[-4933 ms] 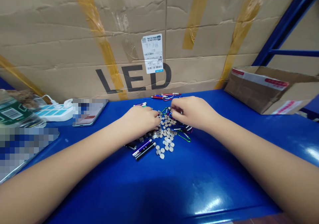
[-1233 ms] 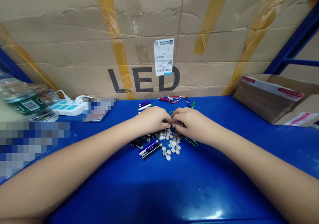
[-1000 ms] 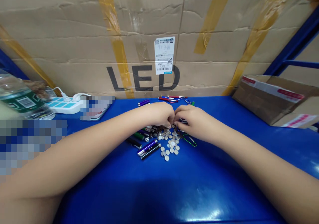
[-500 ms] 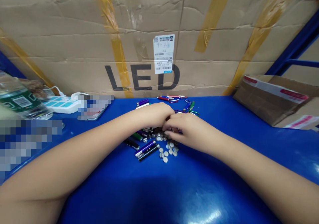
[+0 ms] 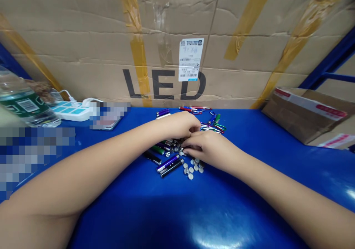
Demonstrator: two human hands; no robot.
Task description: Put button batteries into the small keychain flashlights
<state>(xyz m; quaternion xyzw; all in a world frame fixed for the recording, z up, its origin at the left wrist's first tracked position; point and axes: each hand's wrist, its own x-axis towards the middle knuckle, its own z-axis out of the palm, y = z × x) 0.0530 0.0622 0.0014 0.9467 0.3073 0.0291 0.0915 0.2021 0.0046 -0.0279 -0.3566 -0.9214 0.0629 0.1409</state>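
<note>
My left hand is bent over a pile at the middle of the blue table, its fingers curled down and mostly hidden. Close against it, my right hand has fingers and thumb drawn together above small silver button cells. Whatever either hand holds is hidden. Beside the hands lie a purple metal tube and a black metal tube, with a green tube and more tubes partly under my left forearm. Colourful carabiner clips lie just behind my right hand.
Red pen-like pieces lie at the back. On the left are a water bottle, a power strip and a partly blurred flat phone-like thing. An open cardboard box stands right; a large carton walls off the back.
The view has shifted, so the scene sits slightly further right. My hands stay together over the pile; the right fingers have moved a little lower against the button cells.
</note>
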